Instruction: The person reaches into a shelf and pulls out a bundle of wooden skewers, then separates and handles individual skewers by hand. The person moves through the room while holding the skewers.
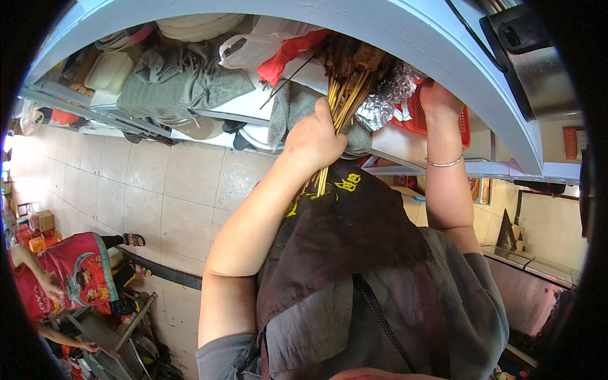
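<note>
My left hand [316,135] is closed around a bundle of thin wooden skewers [339,107], their bare ends pointing down towards my apron. Dark brown pieces of food [354,54], apparently meat, sit on the far ends of the skewers. Crumpled aluminium foil [380,107] lies just right of the bundle. Beyond the foil, my right hand [441,99] reaches to a red plastic basket [463,128]; its fingers are partly hidden under the edge of the shelf above, so its grip cannot be told. A red plastic bag [289,52] and a white plastic bag [251,50] lie left of the food.
A pale blue metal shelf [332,16] arches over both hands. Grey towels [190,83] and a translucent plastic container [109,71] lie on the lower shelf. A metal appliance [546,80] stands upper right. At lower left, a person in a red apron [71,270] is beside a metal cart [102,344].
</note>
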A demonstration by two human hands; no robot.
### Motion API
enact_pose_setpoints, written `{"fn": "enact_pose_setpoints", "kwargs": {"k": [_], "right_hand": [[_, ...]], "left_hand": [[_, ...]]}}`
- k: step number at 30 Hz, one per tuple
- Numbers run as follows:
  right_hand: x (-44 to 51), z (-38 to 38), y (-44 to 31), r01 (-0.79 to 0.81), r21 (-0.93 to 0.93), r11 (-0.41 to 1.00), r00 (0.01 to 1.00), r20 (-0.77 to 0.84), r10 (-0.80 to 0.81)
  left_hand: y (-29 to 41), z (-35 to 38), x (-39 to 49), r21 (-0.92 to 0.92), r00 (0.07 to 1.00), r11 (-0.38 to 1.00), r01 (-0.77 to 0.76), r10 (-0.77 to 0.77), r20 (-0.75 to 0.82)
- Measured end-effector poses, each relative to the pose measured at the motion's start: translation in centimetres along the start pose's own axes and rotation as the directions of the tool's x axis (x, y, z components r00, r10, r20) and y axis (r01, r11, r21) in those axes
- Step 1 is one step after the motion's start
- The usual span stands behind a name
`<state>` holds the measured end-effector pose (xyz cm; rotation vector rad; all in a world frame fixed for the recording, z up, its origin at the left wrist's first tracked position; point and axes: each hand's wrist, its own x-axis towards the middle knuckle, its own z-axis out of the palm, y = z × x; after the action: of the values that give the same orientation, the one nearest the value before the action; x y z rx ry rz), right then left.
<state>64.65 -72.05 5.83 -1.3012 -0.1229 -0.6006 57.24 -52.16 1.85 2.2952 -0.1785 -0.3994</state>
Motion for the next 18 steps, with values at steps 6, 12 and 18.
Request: {"fn": "enact_pose_setpoints", "kwargs": {"k": [6,12,18], "right_hand": [[1.8,-5.3,3.8,0.134,-0.406,0.904,0.991,0.056,-0.122],[-3.9,4.8,-0.2,0.524,-0.447,0.725,0.843,0.394,-0.367],[-1.7,2.6,0.4,0.473,-0.867,0.158,0.879,0.452,-0.154]], "left_hand": [[0.2,0.2,0.6,-0.228,0.998,0.974,-0.016,0.003,-0.056],[1.4,0.1,6.9,-0.518,0.989,0.851,-0.086,0.010,-0.147],[3.1,-2.6,5.7,-0.125,0.999,0.992,0.015,-0.021,-0.046]]}}
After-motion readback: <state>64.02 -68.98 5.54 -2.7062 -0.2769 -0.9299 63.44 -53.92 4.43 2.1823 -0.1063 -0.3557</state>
